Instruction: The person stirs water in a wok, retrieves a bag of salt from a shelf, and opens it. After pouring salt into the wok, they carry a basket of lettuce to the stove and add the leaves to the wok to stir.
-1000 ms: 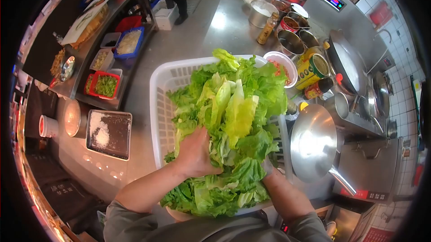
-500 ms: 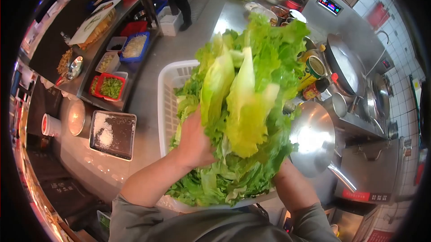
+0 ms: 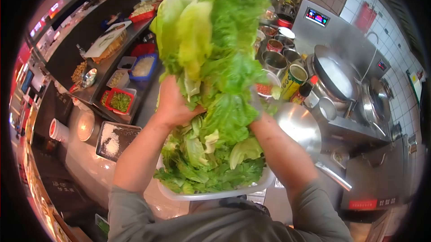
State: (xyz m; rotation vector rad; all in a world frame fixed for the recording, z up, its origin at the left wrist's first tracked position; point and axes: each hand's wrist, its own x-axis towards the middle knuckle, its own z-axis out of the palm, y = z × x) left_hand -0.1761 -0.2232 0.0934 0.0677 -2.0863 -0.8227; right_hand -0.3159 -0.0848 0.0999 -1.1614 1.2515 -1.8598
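A big bunch of green lettuce (image 3: 229,48) is raised above a white plastic basket (image 3: 215,195), which holds more loose leaves (image 3: 211,165). On the left side of the bunch, my left hand (image 3: 176,102) grips it, with the fingers partly under the leaves. My right hand (image 3: 257,102) is pressed against the bunch's right side and is mostly covered by lettuce. The raised leaves hide the far part of the basket.
A steel pan (image 3: 298,127) with a long handle lies right of the basket. Beyond it are a yellow can (image 3: 294,78) and a large wok (image 3: 336,73). At left stand a shelf with food trays (image 3: 120,100) and a black tray with white powder (image 3: 114,138).
Both my hands have lifted the lettuce up and away from me, and more leaves in the basket show below. The view has shifted a little.
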